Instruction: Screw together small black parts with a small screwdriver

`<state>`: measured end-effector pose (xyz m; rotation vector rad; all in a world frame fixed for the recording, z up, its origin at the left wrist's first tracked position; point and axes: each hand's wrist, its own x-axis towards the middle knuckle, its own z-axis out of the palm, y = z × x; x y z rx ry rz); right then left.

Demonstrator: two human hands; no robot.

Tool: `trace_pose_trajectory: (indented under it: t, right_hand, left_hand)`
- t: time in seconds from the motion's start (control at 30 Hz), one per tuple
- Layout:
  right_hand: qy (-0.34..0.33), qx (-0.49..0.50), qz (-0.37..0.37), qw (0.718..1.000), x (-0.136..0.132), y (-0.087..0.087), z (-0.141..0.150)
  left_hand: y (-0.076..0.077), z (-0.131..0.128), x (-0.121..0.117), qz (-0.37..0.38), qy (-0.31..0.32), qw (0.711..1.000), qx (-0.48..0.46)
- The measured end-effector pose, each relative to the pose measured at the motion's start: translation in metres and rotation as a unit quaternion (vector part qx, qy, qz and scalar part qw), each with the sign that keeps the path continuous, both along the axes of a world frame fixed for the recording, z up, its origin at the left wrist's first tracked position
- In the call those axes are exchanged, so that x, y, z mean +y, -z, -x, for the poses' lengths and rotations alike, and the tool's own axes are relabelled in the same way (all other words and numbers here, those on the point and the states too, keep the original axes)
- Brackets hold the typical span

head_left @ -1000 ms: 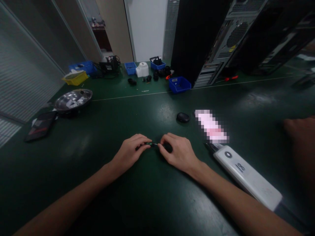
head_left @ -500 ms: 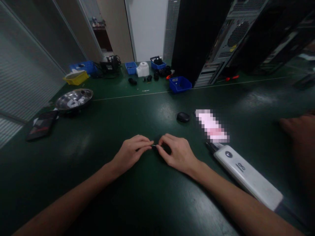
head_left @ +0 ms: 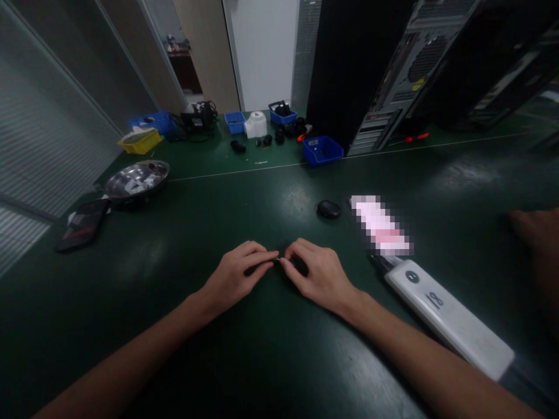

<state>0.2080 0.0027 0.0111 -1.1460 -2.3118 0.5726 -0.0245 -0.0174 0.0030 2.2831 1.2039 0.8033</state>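
Over the dark green table [head_left: 183,227], my left hand [head_left: 242,269] and my right hand [head_left: 318,269] meet almost fingertip to fingertip. Both are closed in a pinch, thumb against fingers. Between the fingertips shows a tiny shiny thin piece [head_left: 278,260], too small to name; both hands seem to grip its ends. Beyond my right hand lies a small black rounded case [head_left: 329,209], apart from the fingers.
Right of my right arm lies a white device marked 18 [head_left: 449,317], beside a pixelated pink-white patch [head_left: 379,226]. Another person's hand [head_left: 537,230] rests at the right edge. A metal bowl [head_left: 137,179], phone-like slab [head_left: 82,226] and blue bin [head_left: 323,151] stand farther off.
The view has shifted slightly, so everything sits a little farther right. My fingertips look closer together, and less of the thin piece shows between them.
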Motion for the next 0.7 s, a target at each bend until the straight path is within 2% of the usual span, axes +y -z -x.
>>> trace_pose_trajectory:
  t: [0.17,0.3,0.4,0.53,0.7]
  right_hand:
    - [0.035,-0.067,-0.027,0.997,0.001,-0.001,0.0]
    - [0.041,-0.119,-0.04,0.991,0.0,-0.001,-0.001]
    - [0.05,-0.131,-0.039,0.989,-0.001,-0.003,-0.001]
    - [0.072,-0.138,-0.034,0.987,-0.001,-0.004,-0.001]
    - [0.091,-0.141,-0.032,0.985,0.001,-0.005,-0.001]
  left_hand:
    - [-0.004,-0.002,0.001,0.016,0.013,0.994,0.111]
    - [-0.005,-0.004,0.003,0.001,0.016,0.984,0.175]
    - [-0.008,-0.001,0.005,0.0,0.016,0.986,0.167]
    - [-0.014,0.004,0.006,0.017,0.033,0.993,0.11]
    - [-0.013,-0.002,0.009,0.016,0.046,0.995,0.087]
